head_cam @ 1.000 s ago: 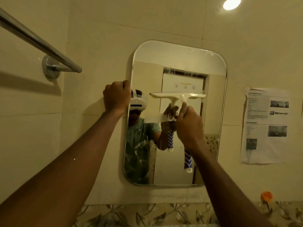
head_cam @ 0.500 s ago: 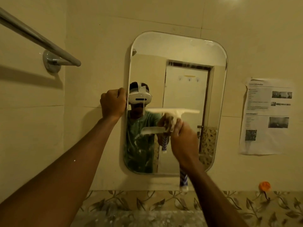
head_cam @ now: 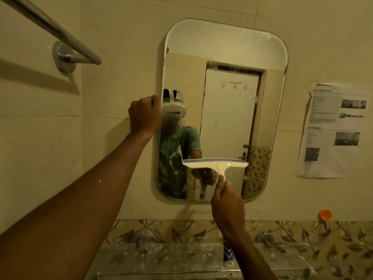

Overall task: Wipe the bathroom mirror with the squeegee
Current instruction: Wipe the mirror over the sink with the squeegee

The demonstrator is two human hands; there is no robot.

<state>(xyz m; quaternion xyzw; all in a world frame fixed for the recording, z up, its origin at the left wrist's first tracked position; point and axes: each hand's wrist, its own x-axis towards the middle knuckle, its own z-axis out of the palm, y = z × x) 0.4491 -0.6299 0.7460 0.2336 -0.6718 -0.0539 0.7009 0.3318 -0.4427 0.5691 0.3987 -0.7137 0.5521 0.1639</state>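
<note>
**Beige tiled bathroom wall, squeegee low on the mirror**

On the beige tiled wall hangs a round-cornered mirror [head_cam: 232,47]. The white squeegee [head_cam: 217,164] lies against its lower half, nearer the right edge, with the blade level and uppermost. The right hand [head_cam: 227,203] reaches up from below, fingers wrapped tight round the handle just under the head. The handle's blue-and-white end shows beneath the wrist. The left arm stretches straight up and forward. The left hand [head_cam: 144,116] is curled closed on the mirror's left edge at mid-height, back of the hand toward the camera. A chrome towel rail [head_cam: 60,35] juts out at the upper left, and a printed sheet [head_cam: 335,130] is stuck right of the mirror. A leaf-patterned tile border [head_cam: 302,239] runs below.
</note>
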